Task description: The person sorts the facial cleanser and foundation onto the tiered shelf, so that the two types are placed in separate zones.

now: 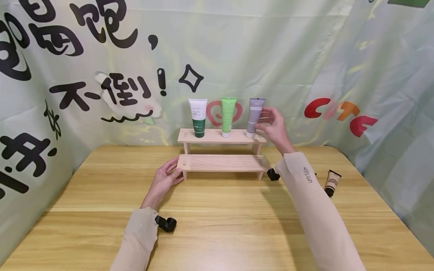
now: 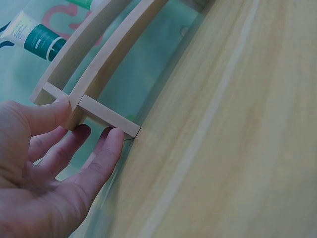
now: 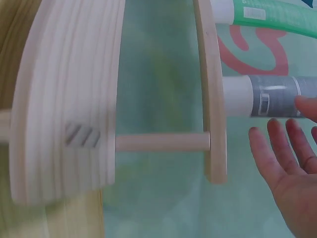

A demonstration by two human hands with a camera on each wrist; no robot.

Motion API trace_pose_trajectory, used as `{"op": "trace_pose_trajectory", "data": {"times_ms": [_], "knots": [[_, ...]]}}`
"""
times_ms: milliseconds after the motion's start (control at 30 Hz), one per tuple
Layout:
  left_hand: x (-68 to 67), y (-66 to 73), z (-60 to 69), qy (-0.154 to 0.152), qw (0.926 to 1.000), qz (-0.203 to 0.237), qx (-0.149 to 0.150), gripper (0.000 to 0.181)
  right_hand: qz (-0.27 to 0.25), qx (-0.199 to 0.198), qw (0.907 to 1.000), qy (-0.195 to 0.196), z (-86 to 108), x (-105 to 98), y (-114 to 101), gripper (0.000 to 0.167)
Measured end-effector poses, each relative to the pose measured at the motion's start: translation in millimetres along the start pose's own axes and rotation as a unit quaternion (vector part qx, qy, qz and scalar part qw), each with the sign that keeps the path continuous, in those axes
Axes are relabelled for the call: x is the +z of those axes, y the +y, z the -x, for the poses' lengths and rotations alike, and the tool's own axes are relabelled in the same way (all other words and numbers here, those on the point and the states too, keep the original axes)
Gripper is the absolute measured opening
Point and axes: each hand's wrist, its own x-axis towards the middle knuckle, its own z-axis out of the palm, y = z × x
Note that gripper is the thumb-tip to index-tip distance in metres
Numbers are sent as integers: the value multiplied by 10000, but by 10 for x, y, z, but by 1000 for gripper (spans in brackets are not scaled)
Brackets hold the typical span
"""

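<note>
A two-tier pale wooden stand [image 1: 220, 163] stands on the table. On its upper board, from left to right, are a white and dark green squeeze tube [image 1: 198, 117], a light green tube [image 1: 228, 114] and a grey-purple tube [image 1: 255, 116], all upright on their caps. My left hand [image 1: 165, 177] holds the left end of the lower board, thumb and fingertips about its edge and leg. At the right side of the grey-purple tube is my right hand [image 1: 277, 128]; its thumb reaches the tube, while the other fingers are spread apart from it in the right wrist view.
A small beige tube with a black cap [image 1: 332, 182] lies on the table [image 1: 217, 226] to the right, beyond the right sleeve [image 1: 318, 203]. A printed cloth [image 1: 271, 45] hangs behind and along both sides of the table.
</note>
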Motion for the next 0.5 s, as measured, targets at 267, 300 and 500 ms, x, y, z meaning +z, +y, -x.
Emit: {"op": "trace_pose_trajectory", "data": {"times_ms": [267, 300, 500], "knots": [[1, -6, 9, -35, 10000, 14, 69, 52, 220, 491, 9985, -133, 108, -258, 2, 52], [-2, -10, 8, -24, 10000, 20, 55, 52, 241, 561, 9980, -153, 124, -286, 3, 51], [-8, -12, 4, -41, 10000, 35, 66, 51, 387, 857, 9954, -208, 229, -466, 21, 50]]}}
